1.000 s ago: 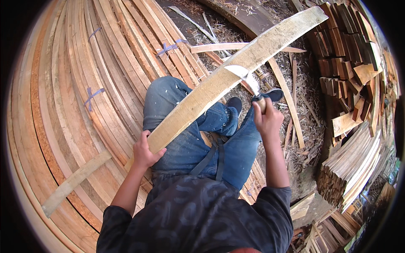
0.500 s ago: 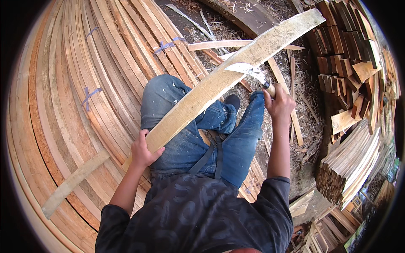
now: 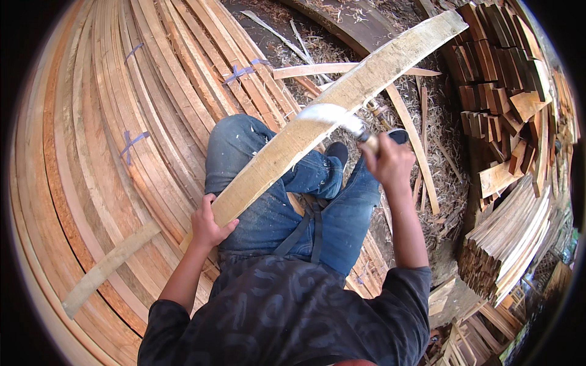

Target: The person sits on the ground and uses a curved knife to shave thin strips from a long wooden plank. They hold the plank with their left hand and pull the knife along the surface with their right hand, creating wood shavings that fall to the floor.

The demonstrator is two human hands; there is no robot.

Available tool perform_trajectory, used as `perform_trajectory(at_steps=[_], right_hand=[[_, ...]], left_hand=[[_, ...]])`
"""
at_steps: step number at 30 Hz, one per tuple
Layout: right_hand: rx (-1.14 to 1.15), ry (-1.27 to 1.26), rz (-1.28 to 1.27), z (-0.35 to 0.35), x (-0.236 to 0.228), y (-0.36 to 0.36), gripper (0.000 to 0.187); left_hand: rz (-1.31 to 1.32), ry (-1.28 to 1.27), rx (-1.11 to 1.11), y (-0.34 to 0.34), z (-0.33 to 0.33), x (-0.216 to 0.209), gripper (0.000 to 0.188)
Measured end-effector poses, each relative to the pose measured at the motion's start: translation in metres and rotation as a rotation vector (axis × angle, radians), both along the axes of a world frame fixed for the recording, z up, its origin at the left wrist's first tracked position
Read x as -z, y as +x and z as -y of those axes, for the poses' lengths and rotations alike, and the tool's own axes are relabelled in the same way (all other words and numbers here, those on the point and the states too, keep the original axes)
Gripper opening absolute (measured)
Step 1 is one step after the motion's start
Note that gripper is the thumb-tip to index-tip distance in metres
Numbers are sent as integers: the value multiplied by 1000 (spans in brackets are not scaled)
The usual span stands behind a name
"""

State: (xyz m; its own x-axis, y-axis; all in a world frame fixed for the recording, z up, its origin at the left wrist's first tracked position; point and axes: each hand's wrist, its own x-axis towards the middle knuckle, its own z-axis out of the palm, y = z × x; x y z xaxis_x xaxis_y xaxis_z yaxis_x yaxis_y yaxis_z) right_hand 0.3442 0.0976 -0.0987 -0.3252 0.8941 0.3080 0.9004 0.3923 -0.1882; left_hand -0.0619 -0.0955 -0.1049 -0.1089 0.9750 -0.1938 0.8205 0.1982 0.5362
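**Long plank braced across the lap, blade at its upper edge**

On the left, a broad floor of curved wooden strips [image 3: 104, 158], laid side by side, a few crossed with blue marks [image 3: 131, 143]; one loose short strip [image 3: 107, 268] lying askew over them. Left hand [image 3: 207, 226] curled closed around the lower end of the plank [image 3: 317, 128], thumb on top, fingers wrapped beneath. Plank rising diagonally from that hand, over blue-jeaned knees [image 3: 268, 201], to the upper right, far end hanging free in the air. Pale, rough-sawn face, slightly bowed. Judged stiff and fairly light for its length, but unwieldy: long lever, far end unsupported, so best gripped near the low end and steadied against the thigh, as here. Surface dry and splintery rather than slippery; edges probably sharp to bare skin.

Right hand [image 3: 387, 165] closed tight around the handle of a cutting tool [image 3: 342, 119], blurred pale blade lying against the plank's upper edge near its middle. Exact kind of tool not clear through the blur.

Further right, shavings and offcuts [image 3: 439, 183] on the ground, then stacks of short wood pieces [image 3: 506, 91] and bundled thin slats [image 3: 513, 244].
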Motion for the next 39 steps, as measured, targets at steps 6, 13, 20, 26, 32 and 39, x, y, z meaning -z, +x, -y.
perform_trajectory(at_steps=[6, 13, 20, 26, 32, 39], right_hand=[[-139, -47, 57, 9, -11, -9, 46], [386, 157, -89, -44, -23, 59, 38], [-171, -306, -194, 41, -11, -30, 36], [184, -328, -713, 103, 20, -87, 30], [399, -366, -747, 100, 12, -83, 21], [95, -128, -124, 30, -39, -27, 35]], left_hand=[[14, 11, -7, 0, 1, 5, 78], [-24, 18, 2, 1, 3, 6, 78], [23, -13, -7, 0, 4, 1, 77], [3, 29, 5, 0, 4, 3, 77], [-28, 16, -48, 5, 5, 3, 77], [-38, 59, -27, 8, 5, 3, 77]])
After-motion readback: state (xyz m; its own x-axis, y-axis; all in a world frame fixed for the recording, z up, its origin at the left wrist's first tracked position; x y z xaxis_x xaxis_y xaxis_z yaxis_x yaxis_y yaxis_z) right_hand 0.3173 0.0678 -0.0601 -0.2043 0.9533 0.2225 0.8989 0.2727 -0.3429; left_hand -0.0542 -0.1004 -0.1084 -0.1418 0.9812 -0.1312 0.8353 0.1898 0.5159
